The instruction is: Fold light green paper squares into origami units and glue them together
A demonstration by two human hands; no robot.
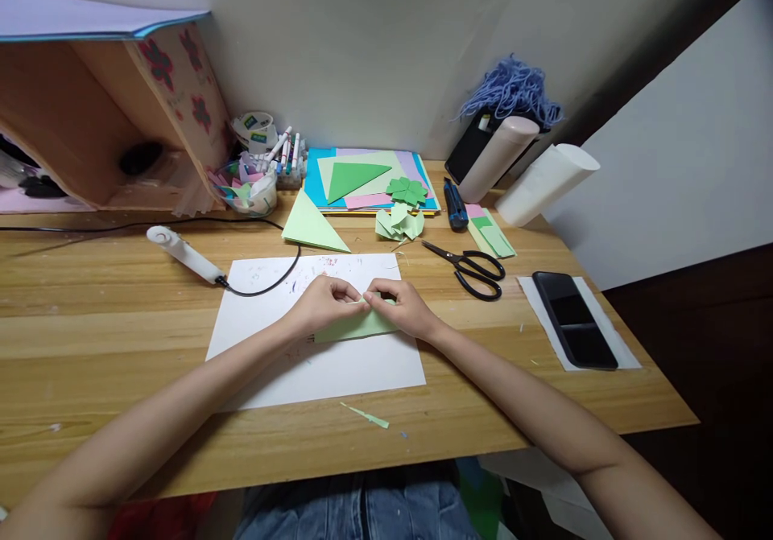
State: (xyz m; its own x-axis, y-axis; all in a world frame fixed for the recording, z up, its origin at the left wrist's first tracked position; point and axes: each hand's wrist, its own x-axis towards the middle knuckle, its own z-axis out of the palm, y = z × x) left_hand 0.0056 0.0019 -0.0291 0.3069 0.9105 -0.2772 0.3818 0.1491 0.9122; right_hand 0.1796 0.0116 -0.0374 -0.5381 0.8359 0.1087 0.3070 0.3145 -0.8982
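- The left hand (326,302) is nearly closed, thumb and fingertips pinching the upper edge of a pale green paper (353,331).
- The right hand (402,307) grips the same edge, fingers curled and thumb pressed in, its tip meeting the left hand's.
- That paper, thin and matte, shows as a long flat band; it is above a white sheet (362,375), behind the middle of the tabletop's front edge.
- The sheet is smooth, with ink specks toward its far side; a narrow, pointed green scrap (374,419) lies between it and the front edge.
- Beyond the sheet sits a crisp, folded pale green triangle (314,228).
- Along the back edge, a stack of coloured paper (320,171) carries a darker green triangle (356,179) and a lobed green paper clover (407,191).
- Black-handled scissors (462,260) lie right of the sheet; a glossy dark phone (573,323) rests on white paper near the right edge.
- The tabletop (109,339) is yellowish wood with lengthwise grain.
- A flower-patterned box (181,81) fills the back left corner, against a plain grey wall (362,49).
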